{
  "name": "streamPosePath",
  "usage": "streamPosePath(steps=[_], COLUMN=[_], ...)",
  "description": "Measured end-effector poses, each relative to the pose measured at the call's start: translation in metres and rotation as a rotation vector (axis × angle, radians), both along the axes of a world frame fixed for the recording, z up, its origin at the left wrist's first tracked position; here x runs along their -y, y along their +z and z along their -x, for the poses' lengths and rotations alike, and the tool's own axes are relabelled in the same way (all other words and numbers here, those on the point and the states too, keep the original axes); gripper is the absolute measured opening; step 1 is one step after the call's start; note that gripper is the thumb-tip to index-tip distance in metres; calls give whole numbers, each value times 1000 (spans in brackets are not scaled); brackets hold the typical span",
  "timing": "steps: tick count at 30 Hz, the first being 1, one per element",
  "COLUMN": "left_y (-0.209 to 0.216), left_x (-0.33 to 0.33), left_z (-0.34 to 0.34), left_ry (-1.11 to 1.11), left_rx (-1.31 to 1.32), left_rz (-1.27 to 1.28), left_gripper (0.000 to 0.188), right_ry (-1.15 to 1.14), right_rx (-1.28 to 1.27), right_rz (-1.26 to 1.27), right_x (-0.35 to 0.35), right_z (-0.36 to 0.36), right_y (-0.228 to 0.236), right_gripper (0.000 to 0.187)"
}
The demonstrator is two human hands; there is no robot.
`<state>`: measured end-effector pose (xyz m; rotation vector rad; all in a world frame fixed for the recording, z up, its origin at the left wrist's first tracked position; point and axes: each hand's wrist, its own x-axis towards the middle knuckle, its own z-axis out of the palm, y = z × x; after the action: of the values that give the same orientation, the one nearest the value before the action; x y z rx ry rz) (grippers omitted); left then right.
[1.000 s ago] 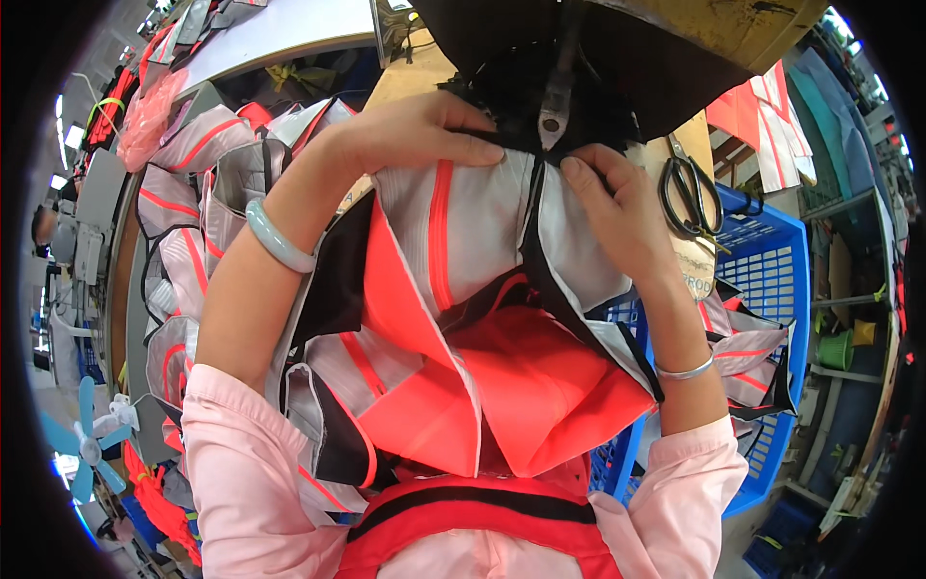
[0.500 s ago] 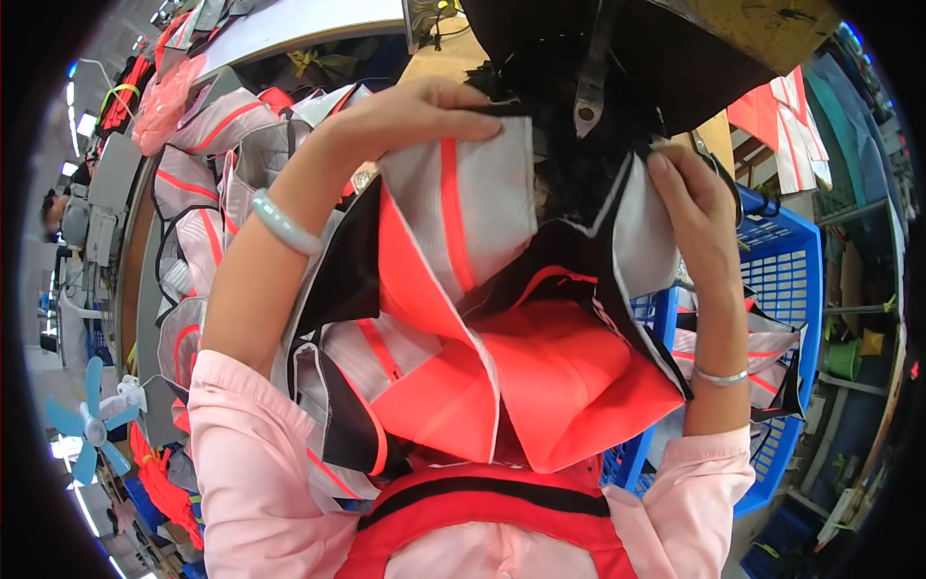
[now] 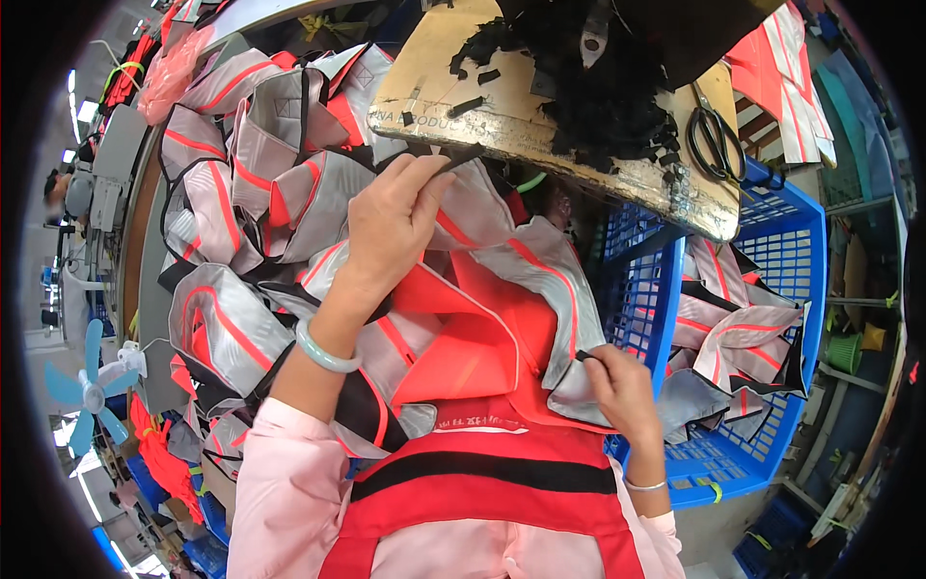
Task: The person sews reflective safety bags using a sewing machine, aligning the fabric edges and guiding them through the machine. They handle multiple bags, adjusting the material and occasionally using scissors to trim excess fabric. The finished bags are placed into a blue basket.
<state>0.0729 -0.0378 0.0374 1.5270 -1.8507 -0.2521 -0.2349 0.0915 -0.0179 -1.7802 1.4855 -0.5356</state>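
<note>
A sewn fabric piece, grey with coral-red stripes and a coral-red inner face [image 3: 463,328], lies loosely folded over my lap, against the red apron [image 3: 492,492]. My left hand [image 3: 391,217] is closed just below the board's front edge. A short black fabric strip [image 3: 461,157] sticks out from its fingertips; whether the strip is joined to the piece I cannot tell. Lower down on the right, my right hand [image 3: 622,391] pinches the dark edge of the piece's grey end, near the blue basket.
A worn wooden board [image 3: 434,87] bears black scraps [image 3: 608,116] and black-handled scissors [image 3: 714,140] at its right edge. The blue basket [image 3: 666,318] on the right holds similar pieces. More grey-and-red pieces [image 3: 227,328] are heaped at left. A dark panel overhangs the board.
Both hands have come down from the board's scraps, the right one furthest, toward my lap. The raised piece has dropped and folded, uncovering the board, scissors and heap at left.
</note>
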Motion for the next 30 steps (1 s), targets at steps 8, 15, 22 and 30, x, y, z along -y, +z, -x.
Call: streamPosePath(steps=[8,15,22,30], left_y=[34,60,76,64], left_x=[-16,24,66,101], left_z=[11,37,37,34], left_ry=[-454,-710,-777,-704], left_rx=[-214,-79,-104,-85], left_rz=[-46,-141,-230,-444], left_gripper=[14,18,21,26], right_ry=[-206,-60,-96,-21], right_rx=[217,431,776,696], right_rz=[-227,331,134,33], right_x=[2,88,144,191], right_z=[90,-24,-48,-45], right_y=[33,100,96,87], right_gripper=[18,21,12,10])
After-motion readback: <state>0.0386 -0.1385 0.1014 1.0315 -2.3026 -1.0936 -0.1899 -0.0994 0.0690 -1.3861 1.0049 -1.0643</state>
